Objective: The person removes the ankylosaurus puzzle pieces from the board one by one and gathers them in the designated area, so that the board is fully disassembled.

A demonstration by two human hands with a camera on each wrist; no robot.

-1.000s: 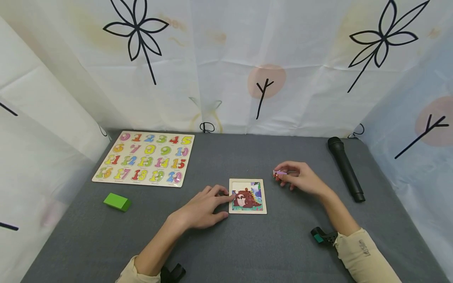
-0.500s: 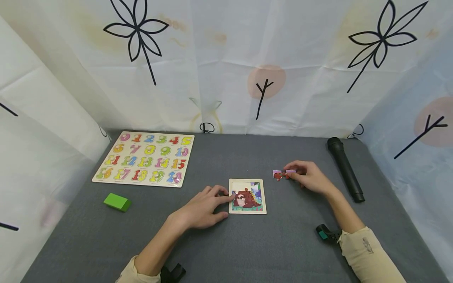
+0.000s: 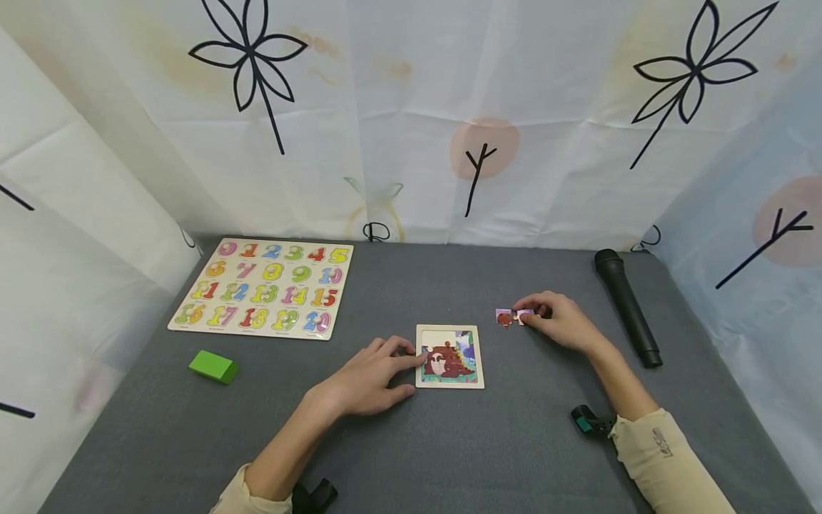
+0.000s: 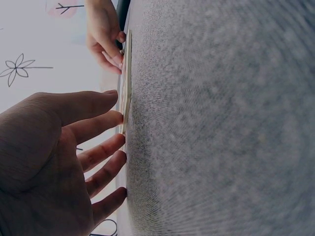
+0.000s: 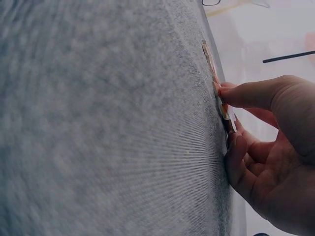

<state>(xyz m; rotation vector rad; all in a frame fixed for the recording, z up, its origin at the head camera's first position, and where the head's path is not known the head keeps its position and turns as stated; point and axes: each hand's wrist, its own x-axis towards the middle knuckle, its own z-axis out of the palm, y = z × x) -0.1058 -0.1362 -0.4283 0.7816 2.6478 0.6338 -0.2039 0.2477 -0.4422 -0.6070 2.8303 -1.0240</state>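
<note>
While the left hand (image 3: 369, 380), fingers loosely extended, touches the puzzle tray (image 3: 449, 385) at its left edge — presumably to steady it — the right hand (image 3: 560, 323), beyond and rightward, pinches one puzzle piece (image 3: 521, 313) beside a second piece (image 3: 504, 318).

Two hands (image 3: 369, 378) (image 3: 560, 323). Loose pieces (image 3: 504, 318) (image 3: 523, 314): apparently two. One each: puzzle frame (image 3: 449, 386), number board (image 3: 252, 280), microphone (image 3: 628, 310), block (image 3: 213, 367).

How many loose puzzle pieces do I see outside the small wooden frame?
2 visible, both to the right of the frame: the left piece lies nearer to it, the right piece is at the right hand. More may be hidden under the fingers.
</note>
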